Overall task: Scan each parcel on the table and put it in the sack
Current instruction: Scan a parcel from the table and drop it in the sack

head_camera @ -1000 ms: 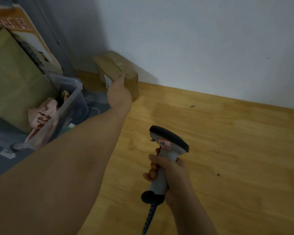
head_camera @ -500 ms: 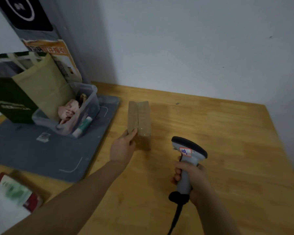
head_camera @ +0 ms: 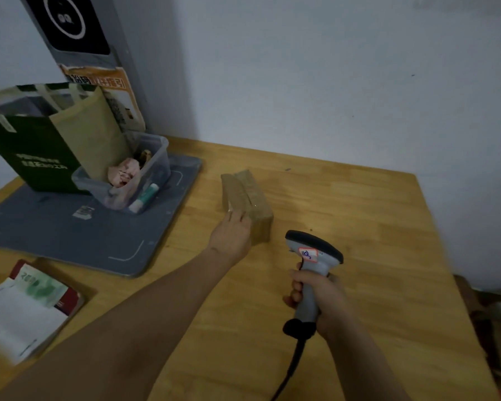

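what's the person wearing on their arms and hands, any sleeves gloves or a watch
The left arm and right arm are bare to the frame's edge, no sleeves. The left hand and right hand show no gloves, watch, bracelet or ring.

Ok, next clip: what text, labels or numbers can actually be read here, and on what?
"110", roughly, in blue handwriting on the sticker on the scanner; the last mark is unclear.
Orange poster: large characters, too blurred to read.
Green bag: two white lines, too blurred.
Black sign: white ring, marks inside unreadable.
Booklet: green print, blurred.
Parcel: no label showing.
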Motion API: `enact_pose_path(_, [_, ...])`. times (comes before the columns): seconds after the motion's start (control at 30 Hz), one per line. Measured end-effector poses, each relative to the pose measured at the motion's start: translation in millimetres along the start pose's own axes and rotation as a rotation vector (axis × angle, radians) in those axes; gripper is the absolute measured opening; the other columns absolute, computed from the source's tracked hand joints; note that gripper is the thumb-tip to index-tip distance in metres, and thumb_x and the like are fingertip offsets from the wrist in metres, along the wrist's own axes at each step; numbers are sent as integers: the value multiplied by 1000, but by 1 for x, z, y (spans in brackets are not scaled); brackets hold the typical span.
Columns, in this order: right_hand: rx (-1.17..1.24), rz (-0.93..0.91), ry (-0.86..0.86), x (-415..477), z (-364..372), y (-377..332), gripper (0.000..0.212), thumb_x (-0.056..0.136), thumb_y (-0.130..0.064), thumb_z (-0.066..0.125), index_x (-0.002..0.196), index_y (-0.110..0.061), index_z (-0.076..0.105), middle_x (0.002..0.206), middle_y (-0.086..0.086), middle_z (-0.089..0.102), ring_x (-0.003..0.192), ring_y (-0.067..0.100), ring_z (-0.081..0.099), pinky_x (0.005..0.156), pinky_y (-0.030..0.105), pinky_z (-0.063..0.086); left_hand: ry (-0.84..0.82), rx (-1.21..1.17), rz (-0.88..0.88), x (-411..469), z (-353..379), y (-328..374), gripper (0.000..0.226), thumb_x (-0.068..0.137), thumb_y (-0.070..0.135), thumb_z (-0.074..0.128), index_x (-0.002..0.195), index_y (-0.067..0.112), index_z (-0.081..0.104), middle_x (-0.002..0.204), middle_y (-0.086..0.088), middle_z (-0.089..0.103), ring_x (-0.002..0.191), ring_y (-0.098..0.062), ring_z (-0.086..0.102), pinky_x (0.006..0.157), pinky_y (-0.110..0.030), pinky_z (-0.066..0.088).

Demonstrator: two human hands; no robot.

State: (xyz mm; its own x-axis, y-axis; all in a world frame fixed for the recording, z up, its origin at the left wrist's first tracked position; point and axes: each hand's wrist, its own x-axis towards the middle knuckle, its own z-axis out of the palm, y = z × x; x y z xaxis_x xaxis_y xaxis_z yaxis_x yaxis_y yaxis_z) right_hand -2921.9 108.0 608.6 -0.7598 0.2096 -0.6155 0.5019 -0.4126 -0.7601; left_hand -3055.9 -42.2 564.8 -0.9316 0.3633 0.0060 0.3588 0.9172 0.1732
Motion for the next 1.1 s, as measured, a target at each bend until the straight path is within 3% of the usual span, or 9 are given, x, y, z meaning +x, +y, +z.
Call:
enact_pose_path(0.07, [12, 1, 0, 2, -8, -3, 12, 81, 4, 64, 75, -2, 56, 54, 9, 50, 46, 19, 47, 50, 32, 51, -43, 78, 60, 14, -1, 7, 51, 86, 14, 61, 132, 13, 39, 140, -10, 32, 135, -29, 31, 109, -39, 33])
enact_pose_path(0.23, [60, 24, 0, 20, -21, -5, 11, 82, 6, 63, 81, -1, 55, 52, 8, 50, 41, 17, 47, 48, 32, 51, -293, 636, 371, 67, -17, 5, 118, 81, 13, 73, 150, 22, -23, 158, -10, -26, 146, -28, -21, 118, -50, -7])
enact_pose_path(0.37, [58, 48, -9, 31, -23, -3, 12, 84, 6, 63, 79, -1, 54, 53, 9, 49, 41, 20, 46, 48, 32, 50, -425, 623, 513, 100, -25, 19, 108, 77, 26, 79, 154, 18, 4, 157, -7, 18, 145, -24, 17, 117, -39, 16])
enact_pose_path(0.5, [60, 42, -12, 30, -27, -3, 11, 84, 6, 63, 81, -2, 55, 54, 10, 49, 43, 21, 46, 49, 33, 49, -333, 56, 255, 105, -48, 24, 92, 63, 35, 85, 137, 14, 34, 129, -2, 37, 117, -21, 43, 93, -34, 44])
enact_pose_path(0.6, [51, 4, -37, 20, -23, -5, 12, 83, 6, 63, 79, -2, 55, 53, 9, 49, 43, 20, 46, 49, 32, 49, -122, -547, -84, 99, -69, 1, 80, 59, 30, 87, 124, 11, 45, 110, 4, 53, 103, -17, 53, 81, -31, 48])
enact_pose_path(0.7, [3, -68, -72, 5, -10, -10, 12, 82, 6, 63, 78, -3, 56, 52, 7, 49, 43, 19, 45, 49, 30, 49, -75, -955, -285, 73, -81, -29, 102, 36, 52, 90, 124, 12, 55, 114, -1, 65, 103, -19, 63, 85, -34, 55])
enact_pose_path(0.77, [-52, -123, -92, -7, 0, -12, 11, 81, 5, 64, 79, -4, 57, 52, 7, 48, 43, 19, 45, 49, 29, 49, -57, -1089, -340, 50, -82, -46, 104, 33, 53, 92, 122, 11, 58, 115, -4, 67, 103, -20, 66, 87, -37, 57])
enact_pose_path(0.93, [-152, -213, -153, -37, 23, -12, 15, 76, 1, 72, 85, -2, 60, 54, 8, 50, 43, 18, 46, 52, 30, 50, 21, -1225, -454, -4, -92, -69, 59, 68, 28, 84, 119, 8, 62, 112, -6, 68, 107, -23, 64, 90, -36, 54])
enact_pose_path(1.1, [-262, -225, -216, -60, 38, -4, 17, 77, 0, 72, 88, -2, 59, 54, 8, 50, 42, 18, 45, 51, 30, 50, 86, -1197, -506, -45, -107, -92, 53, 77, 34, 78, 121, 14, 59, 112, -2, 63, 106, -20, 59, 79, -27, 50])
